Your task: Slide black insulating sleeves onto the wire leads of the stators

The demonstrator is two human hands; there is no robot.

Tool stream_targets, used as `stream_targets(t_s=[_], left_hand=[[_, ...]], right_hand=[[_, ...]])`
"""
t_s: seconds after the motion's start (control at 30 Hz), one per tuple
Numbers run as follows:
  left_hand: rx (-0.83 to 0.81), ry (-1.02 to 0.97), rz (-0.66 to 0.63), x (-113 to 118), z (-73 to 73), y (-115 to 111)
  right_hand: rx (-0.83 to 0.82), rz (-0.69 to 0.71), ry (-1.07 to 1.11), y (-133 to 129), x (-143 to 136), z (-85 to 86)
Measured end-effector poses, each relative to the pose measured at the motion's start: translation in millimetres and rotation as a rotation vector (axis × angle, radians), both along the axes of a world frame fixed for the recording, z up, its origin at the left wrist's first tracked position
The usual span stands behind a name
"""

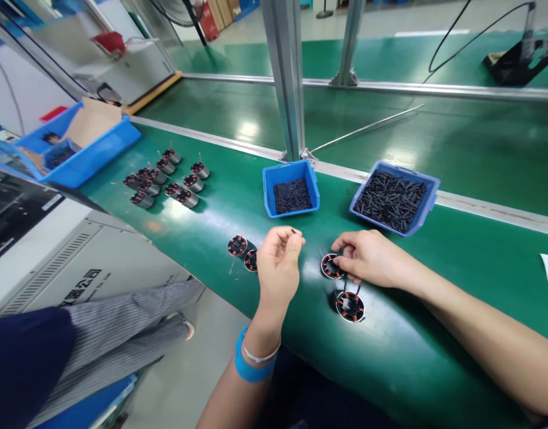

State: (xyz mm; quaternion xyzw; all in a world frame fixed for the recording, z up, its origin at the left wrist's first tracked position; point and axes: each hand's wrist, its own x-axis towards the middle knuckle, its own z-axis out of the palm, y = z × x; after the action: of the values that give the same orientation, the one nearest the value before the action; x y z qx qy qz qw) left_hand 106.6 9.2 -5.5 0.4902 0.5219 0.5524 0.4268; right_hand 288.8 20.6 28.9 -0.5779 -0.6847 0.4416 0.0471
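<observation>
Blue band (254, 363): around left wrist.
Left hand (279, 262): pinching 1 black piece (293, 231).
Right hand (361, 256): touching 1 stator (332, 266) on table (233, 196); firm grip or not, cannot tell.
2 blue bins (267, 193): beyond the hands, holding black parts.

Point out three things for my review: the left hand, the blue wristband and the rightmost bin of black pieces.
Left hand (279, 271): head view, middle of the hand.
Blue wristband (254, 373): head view, its front.
Rightmost bin (427, 205): head view, its right wall.

Head-worn, facing forward and down
</observation>
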Motion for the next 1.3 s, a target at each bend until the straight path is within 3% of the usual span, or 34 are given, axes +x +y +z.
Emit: stream_targets(t_s=[0.07,0.23,0.53,0.67,0.8,1.13,1.3], left_hand=[[-0.097,0.054,-0.103,-6,-6.5,-7],[-0.215,0.047,-0.160,-3,-24.7,-17],[0.079,0.485,-0.196,4,-6.5,-11],[-0.006,0.372,-0.120,10,-17.0,-15],[-0.176,0.206,-0.246,13,-27.2,-14],[-0.155,0.200,-0.241,14,-28.3,-12],[-0.174,0.177,-0.247,13,-30.8,-13]], right_hand=[[0.006,-0.011,0.052,2,5,4.1],[0.360,0.032,-0.035,9,0,11.2],[0.464,0.120,0.117,13,-7,11.8],[0.487,0.131,0.094,21,-6,11.8],[0.454,0.170,0.045,28,-6,10.2],[0.455,0.175,0.056,30,-4,11.2],[0.388,0.248,0.000,31,-5,11.8]])
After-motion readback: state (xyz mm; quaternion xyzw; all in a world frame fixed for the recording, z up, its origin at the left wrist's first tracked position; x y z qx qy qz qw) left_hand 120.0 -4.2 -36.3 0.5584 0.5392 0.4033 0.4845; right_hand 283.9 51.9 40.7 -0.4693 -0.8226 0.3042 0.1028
